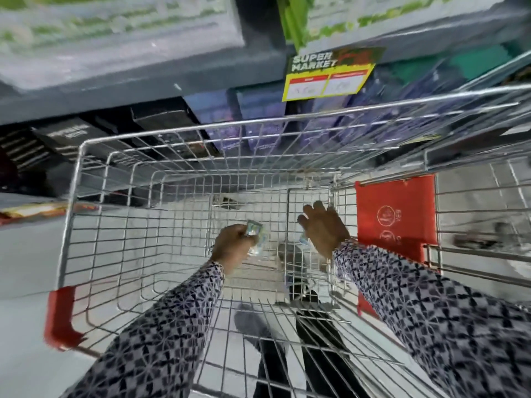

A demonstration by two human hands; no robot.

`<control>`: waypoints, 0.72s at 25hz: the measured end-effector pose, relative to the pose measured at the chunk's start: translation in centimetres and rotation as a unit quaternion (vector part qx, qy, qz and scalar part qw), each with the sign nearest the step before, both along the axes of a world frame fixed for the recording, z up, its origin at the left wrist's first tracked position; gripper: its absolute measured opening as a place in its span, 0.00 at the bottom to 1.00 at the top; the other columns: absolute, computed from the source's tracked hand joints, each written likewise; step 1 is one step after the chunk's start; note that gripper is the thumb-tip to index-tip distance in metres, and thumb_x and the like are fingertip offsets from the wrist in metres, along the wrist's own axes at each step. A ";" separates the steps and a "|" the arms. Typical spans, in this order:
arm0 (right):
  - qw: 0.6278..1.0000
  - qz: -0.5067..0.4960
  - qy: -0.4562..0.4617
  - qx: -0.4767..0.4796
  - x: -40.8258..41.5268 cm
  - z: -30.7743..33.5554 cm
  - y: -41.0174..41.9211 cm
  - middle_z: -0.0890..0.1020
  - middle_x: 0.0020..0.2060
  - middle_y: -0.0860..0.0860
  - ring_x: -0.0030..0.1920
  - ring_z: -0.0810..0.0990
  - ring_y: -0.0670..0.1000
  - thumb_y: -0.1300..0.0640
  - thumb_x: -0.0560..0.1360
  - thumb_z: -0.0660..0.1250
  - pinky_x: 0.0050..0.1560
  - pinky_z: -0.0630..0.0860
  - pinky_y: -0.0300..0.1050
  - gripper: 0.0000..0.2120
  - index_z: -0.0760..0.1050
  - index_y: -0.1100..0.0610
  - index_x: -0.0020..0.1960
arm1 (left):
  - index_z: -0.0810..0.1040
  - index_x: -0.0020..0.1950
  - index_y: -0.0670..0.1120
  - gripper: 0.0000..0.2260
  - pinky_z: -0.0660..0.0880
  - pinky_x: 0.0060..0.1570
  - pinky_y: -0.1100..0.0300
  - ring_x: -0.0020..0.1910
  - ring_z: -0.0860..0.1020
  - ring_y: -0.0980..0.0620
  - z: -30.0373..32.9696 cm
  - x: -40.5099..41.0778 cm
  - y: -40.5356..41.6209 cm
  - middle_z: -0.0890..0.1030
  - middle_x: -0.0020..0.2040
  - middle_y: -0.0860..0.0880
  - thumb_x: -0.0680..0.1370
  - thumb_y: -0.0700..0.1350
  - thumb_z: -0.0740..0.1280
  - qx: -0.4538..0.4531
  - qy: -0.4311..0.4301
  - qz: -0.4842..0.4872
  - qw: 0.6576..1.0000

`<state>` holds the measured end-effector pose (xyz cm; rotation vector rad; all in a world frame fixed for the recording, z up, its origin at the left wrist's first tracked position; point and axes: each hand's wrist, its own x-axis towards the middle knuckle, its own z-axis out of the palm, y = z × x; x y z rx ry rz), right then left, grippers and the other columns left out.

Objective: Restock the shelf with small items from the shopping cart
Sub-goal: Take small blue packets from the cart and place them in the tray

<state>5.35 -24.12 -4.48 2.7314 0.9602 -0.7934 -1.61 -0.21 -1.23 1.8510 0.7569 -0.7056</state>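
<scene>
Silver wire is making up the shopping cart [86, 214], and both arms in patterned sleeves [161, 334] are reaching down inside its basket. The left hand [234, 247] is curling its fingers closed around a small shiny packet [255, 234], holding it above the middle of the cart floor. The right hand [324, 228] is hanging nearer the cart's right wall with its fingers spread and loosely bent; a second small packet [304, 239] is showing at the edge of its palm, though blur is keeping me from telling whether the hand is actually gripping it or only touching it. A red plastic flap [395, 208] is sitting against the cart's right side, and a red bumper [61, 317] is wrapping its near left corner. Beyond the cart's far edge, the shelf [143, 90] is carrying dark boxes [66, 139] on the left and purple packs [258, 110] toward the right. A yellow price tag [327, 76] is hanging from the shelf edge above the purple packs.
</scene>
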 end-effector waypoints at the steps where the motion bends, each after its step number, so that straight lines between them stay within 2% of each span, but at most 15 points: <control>1: 1.000 0.011 0.004 -0.015 0.0 0.5 0.2 0.80 0.59 0.55 0.64 0.74 0.61 0.56 0.76 0.69 0.59 0.73 0.60 0.15 0.76 0.56 0.62 | 0.87 0.43 0.45 0.06 0.83 0.48 0.40 0.42 0.86 0.40 0.8 0.0 0.3 0.87 0.40 0.42 0.69 0.46 0.78 -0.021 0.016 0.037 0.999; 3: 1.000 -0.002 0.024 -0.018 -0.6 2.4 0.4 0.84 0.56 0.54 0.61 0.78 0.60 0.55 0.79 0.64 0.64 0.72 0.60 0.15 0.74 0.56 0.65 | 0.84 0.37 0.48 0.05 0.83 0.46 0.45 0.41 0.85 0.40 2.7 -0.5 0.4 0.85 0.35 0.47 0.71 0.43 0.79 -0.040 0.011 0.063 0.997; 5: 0.988 -0.125 0.068 0.062 -1.1 5.3 0.9 0.84 0.47 0.54 0.48 0.82 0.57 0.49 0.80 0.62 0.55 0.79 0.55 0.13 0.74 0.56 0.59 | 0.84 0.37 0.48 0.08 0.80 0.43 0.51 0.39 0.83 0.44 5.6 -0.7 0.3 0.84 0.32 0.52 0.74 0.40 0.77 -0.033 -0.019 0.073 0.997; 6: 0.967 -0.209 0.093 0.116 -1.3 7.6 1.2 0.82 0.43 0.52 0.44 0.80 0.56 0.48 0.80 0.64 0.50 0.79 0.53 0.11 0.73 0.55 0.54 | 0.85 0.39 0.48 0.07 0.82 0.46 0.49 0.41 0.85 0.44 7.9 -0.8 0.4 0.86 0.35 0.51 0.75 0.39 0.76 -0.045 -0.045 0.083 0.995; 7: 0.939 -0.280 0.105 0.172 -1.5 10.6 1.5 0.79 0.41 0.50 0.42 0.77 0.55 0.48 0.79 0.67 0.49 0.79 0.53 0.10 0.72 0.54 0.51 | 0.86 0.44 0.48 0.05 0.85 0.50 0.44 0.45 0.87 0.42 10.8 -1.1 0.6 0.88 0.41 0.48 0.77 0.38 0.75 -0.060 -0.076 0.091 0.991; 8: 0.913 -0.330 0.101 0.220 -1.8 14.0 1.8 0.77 0.40 0.49 0.43 0.76 0.53 0.49 0.77 0.70 0.50 0.78 0.54 0.10 0.72 0.53 0.50 | 0.86 0.50 0.47 0.05 0.85 0.52 0.39 0.49 0.88 0.41 13.8 -1.5 0.9 0.89 0.47 0.46 0.79 0.38 0.73 -0.070 -0.110 0.094 0.987; 9: 0.888 -0.360 0.089 0.271 -2.0 17.9 2.0 0.76 0.39 0.47 0.44 0.76 0.53 0.50 0.75 0.73 0.52 0.77 0.54 0.11 0.73 0.52 0.49 | 0.86 0.54 0.46 0.06 0.86 0.52 0.39 0.50 0.88 0.42 17.0 -1.7 1.2 0.89 0.51 0.44 0.80 0.39 0.72 -0.076 -0.147 0.092 0.982; 10: 0.867 -0.376 0.074 0.317 -2.6 22.4 2.1 0.76 0.38 0.45 0.44 0.77 0.53 0.50 0.73 0.76 0.53 0.77 0.54 0.13 0.74 0.52 0.50 | 0.85 0.55 0.46 0.05 0.87 0.49 0.44 0.48 0.88 0.44 21.0 -2.2 1.3 0.88 0.53 0.44 0.81 0.39 0.71 -0.072 -0.185 0.087 0.976; 12: 0.829 -0.394 0.036 0.395 -3.6 31.0 2.0 0.75 0.37 0.44 0.43 0.77 0.52 0.49 0.72 0.77 0.52 0.75 0.49 0.15 0.75 0.51 0.51 | 0.85 0.48 0.53 0.08 0.83 0.44 0.55 0.44 0.83 0.49 27.6 -2.6 1.5 0.84 0.50 0.46 0.81 0.40 0.72 -0.064 -0.271 0.098 0.956; 13: 0.812 -0.392 0.014 0.433 -3.5 35.1 1.9 0.75 0.36 0.43 0.43 0.76 0.50 0.49 0.71 0.78 0.51 0.74 0.48 0.15 0.75 0.51 0.50 | 0.86 0.47 0.55 0.08 0.80 0.47 0.56 0.45 0.81 0.52 31.1 -2.1 1.5 0.84 0.48 0.48 0.80 0.42 0.74 -0.057 -0.324 0.102 0.939; 14: 0.779 -0.391 0.005 0.491 -4.0 39.5 1.7 0.74 0.35 0.43 0.44 0.75 0.50 0.49 0.69 0.79 0.50 0.74 0.50 0.15 0.75 0.49 0.48 | 0.87 0.48 0.56 0.06 0.78 0.50 0.56 0.45 0.81 0.56 35.1 -2.0 1.5 0.85 0.47 0.50 0.79 0.44 0.75 -0.044 -0.360 0.094 0.927; 16: 0.689 -0.355 -0.012 0.632 -3.6 47.5 1.5 0.72 0.33 0.41 0.41 0.73 0.51 0.50 0.65 0.82 0.44 0.75 0.55 0.17 0.74 0.45 0.43 | 0.87 0.53 0.52 0.06 0.78 0.49 0.65 0.42 0.81 0.67 42.7 -0.3 1.7 0.87 0.45 0.56 0.78 0.43 0.76 -0.028 -0.426 0.075 0.901; 17: 0.665 -0.339 -0.056 0.663 -2.6 51.2 1.3 0.72 0.32 0.42 0.38 0.72 0.48 0.52 0.63 0.83 0.41 0.74 0.52 0.19 0.73 0.46 0.41 | 0.87 0.53 0.52 0.05 0.78 0.47 0.65 0.42 0.81 0.67 46.6 0.9 1.6 0.88 0.43 0.57 0.78 0.44 0.76 -0.027 -0.465 0.062 0.883; 18: 0.663 -0.329 -0.111 0.663 -1.3 54.5 1.1 0.73 0.32 0.45 0.36 0.70 0.46 0.54 0.63 0.84 0.38 0.72 0.45 0.19 0.73 0.49 0.41 | 0.87 0.52 0.53 0.04 0.79 0.48 0.59 0.43 0.82 0.62 50.4 2.3 1.5 0.89 0.44 0.55 0.78 0.47 0.76 -0.028 -0.496 0.044 0.867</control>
